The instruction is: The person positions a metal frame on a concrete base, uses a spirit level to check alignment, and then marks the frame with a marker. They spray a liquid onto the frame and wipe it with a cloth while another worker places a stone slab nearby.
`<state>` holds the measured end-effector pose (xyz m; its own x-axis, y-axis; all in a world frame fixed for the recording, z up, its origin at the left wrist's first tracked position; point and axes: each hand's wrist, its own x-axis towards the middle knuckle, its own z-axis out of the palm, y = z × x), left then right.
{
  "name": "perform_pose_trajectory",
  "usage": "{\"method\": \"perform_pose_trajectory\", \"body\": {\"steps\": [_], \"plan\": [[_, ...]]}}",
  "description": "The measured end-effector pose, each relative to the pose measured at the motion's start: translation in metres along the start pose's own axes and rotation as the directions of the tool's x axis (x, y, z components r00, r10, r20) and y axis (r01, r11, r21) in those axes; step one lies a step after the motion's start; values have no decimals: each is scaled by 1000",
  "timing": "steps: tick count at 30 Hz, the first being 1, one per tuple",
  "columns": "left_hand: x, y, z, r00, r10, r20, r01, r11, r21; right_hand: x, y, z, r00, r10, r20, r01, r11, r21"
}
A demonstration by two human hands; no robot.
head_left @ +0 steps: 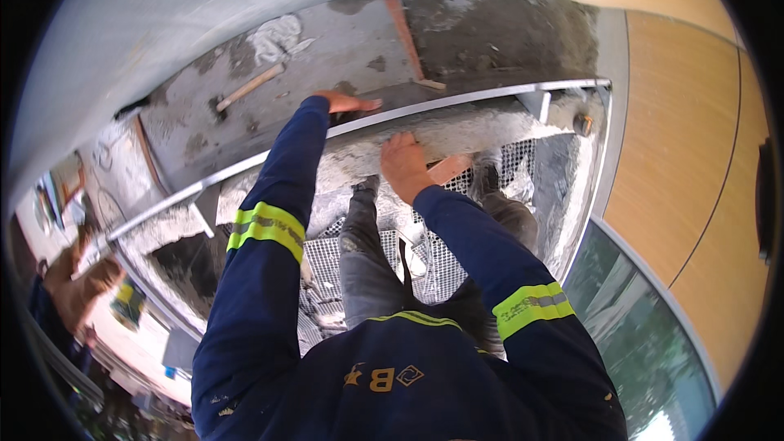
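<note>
Head view: beyond the metal rail (457, 100), we hold the left hand (349, 103) released, fingers extended. On the rail's near side, our right hand (404, 165) touches the dusty beam (469, 135); we cannot tell its grip.

Construction site — rough concrete floor (351, 49), wood-handled hammer (252, 86) (plus reflective bands (267, 233) on sleeves (282, 167)).
</note>
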<state>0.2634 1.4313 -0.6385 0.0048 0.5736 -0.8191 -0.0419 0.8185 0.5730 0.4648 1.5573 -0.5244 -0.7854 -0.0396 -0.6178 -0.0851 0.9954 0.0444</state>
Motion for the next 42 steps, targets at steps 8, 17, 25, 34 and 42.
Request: {"method": "perform_pose_trajectory", "body": {"steps": [8,17,25,34,42], "plan": [[-8,-4,-1,992,-128,15,128,992,-4,-13,-12,-35,994,10,111,4,992,-127],[-92,61,8,950,-79,-302,117,987,110,-4,-32,-15,995,100,14,-99,993,-61],[-116,83,87,729,209,-652,4,951,310,-13,-13,-1,985,145,-94,-147,989,-15],[-109,62,102,549,268,-792,116,913,390,-115,32,170,690,681,-245,-65,395,916],[-151,35,134,206,533,-820,174,805,567,-45,126,439,77,777,624,-831,-296,471]]}}
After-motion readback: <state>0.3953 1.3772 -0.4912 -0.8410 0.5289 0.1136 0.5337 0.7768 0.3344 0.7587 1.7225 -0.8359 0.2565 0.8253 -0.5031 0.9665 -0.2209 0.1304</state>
